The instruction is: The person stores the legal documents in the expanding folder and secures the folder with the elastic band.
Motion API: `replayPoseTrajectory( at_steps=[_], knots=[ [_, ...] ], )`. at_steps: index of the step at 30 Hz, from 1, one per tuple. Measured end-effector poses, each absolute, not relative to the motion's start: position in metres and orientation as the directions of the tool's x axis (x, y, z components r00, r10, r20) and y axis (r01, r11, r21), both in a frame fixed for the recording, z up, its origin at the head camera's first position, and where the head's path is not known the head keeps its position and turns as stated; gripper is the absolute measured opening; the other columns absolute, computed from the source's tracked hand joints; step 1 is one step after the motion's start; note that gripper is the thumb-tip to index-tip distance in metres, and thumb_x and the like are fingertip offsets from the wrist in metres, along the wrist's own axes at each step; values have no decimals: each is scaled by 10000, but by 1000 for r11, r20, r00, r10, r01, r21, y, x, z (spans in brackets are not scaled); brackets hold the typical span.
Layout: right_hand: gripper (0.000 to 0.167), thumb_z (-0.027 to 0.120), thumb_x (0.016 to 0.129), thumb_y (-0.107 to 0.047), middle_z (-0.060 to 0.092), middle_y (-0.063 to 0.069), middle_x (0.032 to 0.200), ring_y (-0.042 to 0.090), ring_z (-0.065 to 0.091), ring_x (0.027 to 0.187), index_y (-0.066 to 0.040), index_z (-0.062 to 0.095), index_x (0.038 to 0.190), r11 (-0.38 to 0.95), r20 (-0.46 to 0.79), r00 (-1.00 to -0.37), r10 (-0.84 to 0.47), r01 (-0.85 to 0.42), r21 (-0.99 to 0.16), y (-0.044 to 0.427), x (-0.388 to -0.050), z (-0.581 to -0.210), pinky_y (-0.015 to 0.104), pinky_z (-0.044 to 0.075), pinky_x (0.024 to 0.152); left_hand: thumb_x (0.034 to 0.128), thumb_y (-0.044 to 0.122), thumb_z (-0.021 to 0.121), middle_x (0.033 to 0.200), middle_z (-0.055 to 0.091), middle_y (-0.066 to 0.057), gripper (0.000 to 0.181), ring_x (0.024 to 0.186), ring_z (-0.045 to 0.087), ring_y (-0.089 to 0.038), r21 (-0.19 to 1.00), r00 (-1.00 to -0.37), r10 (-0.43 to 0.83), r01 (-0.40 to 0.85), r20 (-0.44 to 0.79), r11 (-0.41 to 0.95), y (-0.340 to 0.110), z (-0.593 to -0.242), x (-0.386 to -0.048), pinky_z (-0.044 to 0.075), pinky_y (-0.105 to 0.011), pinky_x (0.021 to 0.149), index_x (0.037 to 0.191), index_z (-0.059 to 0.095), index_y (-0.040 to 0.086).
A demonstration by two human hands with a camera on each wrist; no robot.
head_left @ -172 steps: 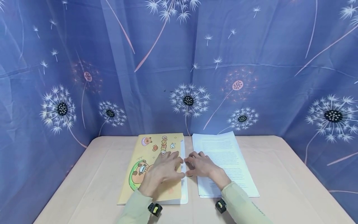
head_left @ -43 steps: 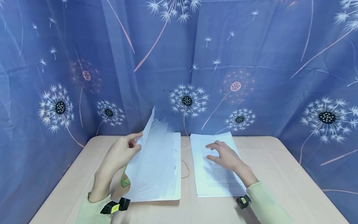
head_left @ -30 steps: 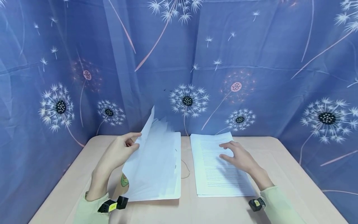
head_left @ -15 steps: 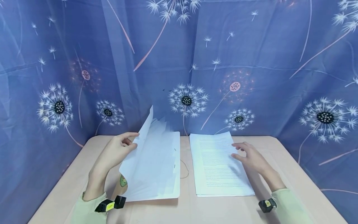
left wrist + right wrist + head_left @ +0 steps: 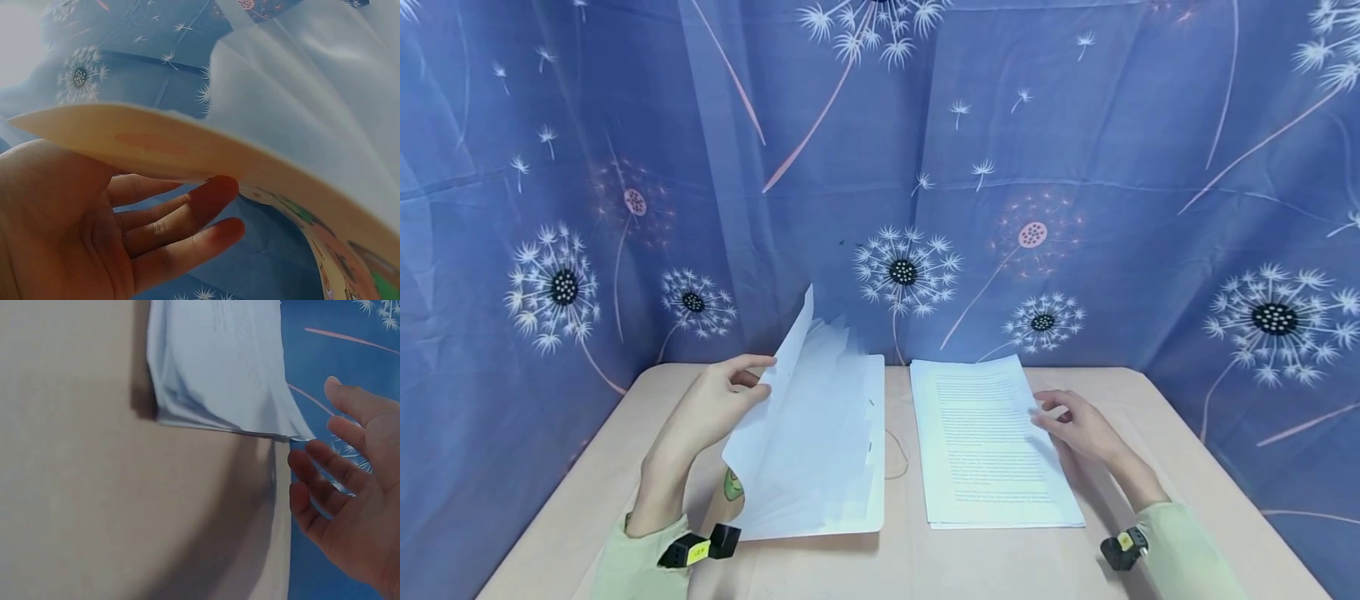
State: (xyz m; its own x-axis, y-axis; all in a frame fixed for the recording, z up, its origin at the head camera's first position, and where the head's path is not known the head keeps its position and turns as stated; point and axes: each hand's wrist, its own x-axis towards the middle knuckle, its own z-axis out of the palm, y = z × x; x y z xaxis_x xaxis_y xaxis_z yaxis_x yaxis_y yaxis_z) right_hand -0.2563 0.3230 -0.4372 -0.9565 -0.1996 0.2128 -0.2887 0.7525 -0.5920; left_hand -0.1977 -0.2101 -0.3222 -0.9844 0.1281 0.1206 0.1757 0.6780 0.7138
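Observation:
A display book with a yellow capybara cover and clear plastic pockets lies opened on the left half of the table. My left hand holds its front cover raised and bowed, pinched between thumb and fingers. To the right lies a stack of printed paper, its sheets slightly uneven. My right hand is at the stack's right edge, thumb and fingertips close to the sheets. In the right wrist view, the right hand has spread, relaxed fingers near a paper corner, gripping no sheet that I can see.
A thin elastic loop sticks out from the book's right edge, between book and stack. The table has a pale pinkish cover. A blue dandelion-print curtain hangs behind it and at both sides.
Since the earliest frame, my left hand has lifted the cover leftward, exposing the pockets. The right hand has moved from the book's edge across the stack to its right side.

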Motion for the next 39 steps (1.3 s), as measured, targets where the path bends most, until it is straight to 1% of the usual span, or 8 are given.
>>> replayPoseTrajectory(
  at_steps=[4,6,11,19,29,34,36,39],
  knots=[
    [497,660,945,-256,642,190,1118,247,635,902,23,566,1346,763,188,-964,-189,-264,-590,325,-260,-443,306,492,743,975,255,572,1204,645,-136,428,1117,635,-312,713,-985,126,175,121,679,-209,-322,-198,517,-423,838,1400,570,211],
    [497,662,944,-255,642,198,1126,253,637,913,16,566,1349,763,173,-968,-183,-251,-595,325,-262,-446,311,498,735,976,256,570,1206,644,-135,428,1123,633,-315,712,-984,128,176,120,680,-209,-322,-198,517,-425,840,1402,567,212],
    [519,679,932,-248,622,233,1152,248,657,886,13,550,1362,737,117,-980,-164,-200,-645,326,-266,-453,268,518,661,979,272,564,1212,640,-129,434,1117,640,-306,710,-986,132,167,105,684,-208,-322,-199,512,-411,832,1411,558,228],
    [497,697,918,-222,645,209,1108,280,640,953,12,573,1339,733,85,-989,-124,-149,-664,323,-270,-461,266,516,640,979,272,561,1218,634,-133,436,1105,646,-298,714,-986,132,163,100,681,-209,-323,-198,508,-398,826,1412,557,226],
    [445,717,878,-135,630,163,984,200,561,807,6,605,1286,778,53,-996,-77,-93,-621,319,-280,-460,288,471,642,976,256,562,1215,654,-116,442,1065,652,-255,702,-984,139,178,113,690,-208,-323,-198,491,-353,789,1417,563,228],
    [460,689,884,-106,620,150,966,175,551,718,-7,579,1320,790,50,-996,-75,-90,-607,320,-281,-458,290,465,605,965,225,559,1201,667,-110,440,963,647,-209,701,-983,137,183,122,690,-208,-324,-198,464,-326,737,1405,579,217],
    [482,672,891,-95,614,147,961,185,551,719,-6,550,1349,802,65,-995,-77,-101,-588,321,-280,-456,302,454,615,963,218,557,1195,669,-114,441,935,646,-200,703,-983,133,182,125,687,-207,-324,-198,463,-325,729,1403,581,212],
    [499,653,902,-76,610,143,971,207,561,780,-19,521,1380,810,110,-991,-77,-126,-572,323,-278,-454,305,446,653,960,213,553,1187,671,-117,438,956,653,-201,703,-984,121,178,131,688,-207,-324,-198,473,-325,746,1396,589,204]
  ],
)
